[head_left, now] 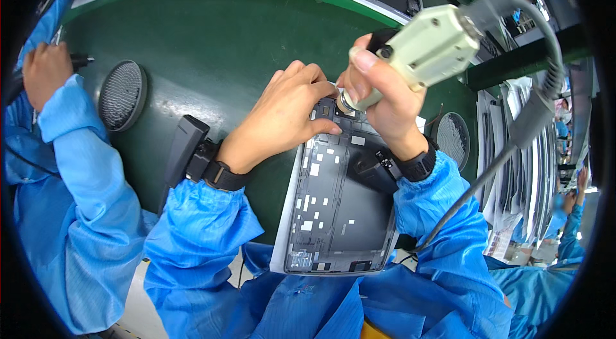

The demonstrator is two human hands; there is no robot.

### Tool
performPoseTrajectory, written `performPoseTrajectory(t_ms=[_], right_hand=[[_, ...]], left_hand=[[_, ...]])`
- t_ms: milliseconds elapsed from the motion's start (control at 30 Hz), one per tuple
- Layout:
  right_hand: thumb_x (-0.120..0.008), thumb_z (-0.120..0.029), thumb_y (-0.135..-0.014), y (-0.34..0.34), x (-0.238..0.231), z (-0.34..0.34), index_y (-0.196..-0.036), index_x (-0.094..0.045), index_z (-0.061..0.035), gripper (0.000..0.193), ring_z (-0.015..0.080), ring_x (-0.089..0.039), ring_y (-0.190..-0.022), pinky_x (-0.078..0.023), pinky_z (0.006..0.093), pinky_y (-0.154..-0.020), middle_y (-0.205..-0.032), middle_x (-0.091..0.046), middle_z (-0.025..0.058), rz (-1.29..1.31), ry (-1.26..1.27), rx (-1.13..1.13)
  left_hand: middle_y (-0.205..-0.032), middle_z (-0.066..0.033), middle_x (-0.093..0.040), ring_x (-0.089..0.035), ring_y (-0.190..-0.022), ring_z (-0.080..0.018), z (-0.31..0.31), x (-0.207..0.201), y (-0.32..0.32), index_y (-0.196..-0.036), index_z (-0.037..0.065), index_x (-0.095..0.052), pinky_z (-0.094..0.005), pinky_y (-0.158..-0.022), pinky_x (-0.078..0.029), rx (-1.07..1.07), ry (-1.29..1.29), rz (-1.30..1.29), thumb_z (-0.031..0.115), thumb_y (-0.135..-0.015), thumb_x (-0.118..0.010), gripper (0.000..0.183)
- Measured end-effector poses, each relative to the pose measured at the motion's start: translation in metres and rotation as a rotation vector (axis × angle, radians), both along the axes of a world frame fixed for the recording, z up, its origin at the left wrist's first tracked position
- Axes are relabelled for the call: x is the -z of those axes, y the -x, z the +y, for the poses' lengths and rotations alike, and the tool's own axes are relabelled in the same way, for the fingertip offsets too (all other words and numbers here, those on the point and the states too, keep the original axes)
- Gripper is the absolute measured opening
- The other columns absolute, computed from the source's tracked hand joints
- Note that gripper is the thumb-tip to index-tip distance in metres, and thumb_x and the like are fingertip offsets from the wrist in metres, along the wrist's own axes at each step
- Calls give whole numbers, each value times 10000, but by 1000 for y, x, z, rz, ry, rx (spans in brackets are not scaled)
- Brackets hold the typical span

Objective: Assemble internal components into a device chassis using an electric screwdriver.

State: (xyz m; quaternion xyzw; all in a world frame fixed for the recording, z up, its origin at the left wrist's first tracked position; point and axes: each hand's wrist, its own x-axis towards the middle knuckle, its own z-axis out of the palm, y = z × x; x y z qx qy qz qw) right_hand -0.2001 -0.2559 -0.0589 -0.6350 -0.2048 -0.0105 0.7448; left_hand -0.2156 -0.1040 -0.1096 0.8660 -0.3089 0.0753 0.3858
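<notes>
Panel (340, 207) at near edge of table (218, 37), long axis pointing away; right grip (390, 94), wrapped round corded tool (433, 49), over far end; left grip (282, 111) half-curled alongside, hold unclear.

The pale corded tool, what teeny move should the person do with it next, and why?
I'd maybe hold the pale corded tool steady with the right hand before pressing: its narrow nose is down by the dark panel's far end, and the left hand is very close beside it.
</notes>
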Motion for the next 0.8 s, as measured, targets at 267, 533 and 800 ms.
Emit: performPoseTrajectory(t_ms=[267, 533, 800], right_hand=[[-575, -192, -817, -7, -29, -41, -1047, -568, 78, 355, 99, -446, -481, -468, 287, -560, -526, -410, -15, 43, -208, 166], [-430, -267, -892, 9, -96, -109, -1116, -521, 60, 407, 87, -393, -554, -386, 288, -691, -568, -349, -36, -250, -473, 90], [-571, -176, -808, 88, -64, -168, -1048, -503, 69, 349, 85, -436, -482, -445, 257, -562, -543, -435, -3, 53, -306, 186]], left_hand=[[-561, -116, -512, -489, -479, -286, 7, -27, 138, -701, 9, -577, -358, -472, -388, -646, -146, 185, 193, -756, -709, 233], [-743, 26, -569, -471, -690, -39, -38, 22, 238, -923, -30, -621, -220, -577, -395, -808, 696, 938, 266, -941, -502, 319], [-585, 47, -413, -344, -583, -46, 12, -19, 163, -656, 9, -491, -230, -494, -302, -862, 379, 241, 194, -932, -493, 333]])
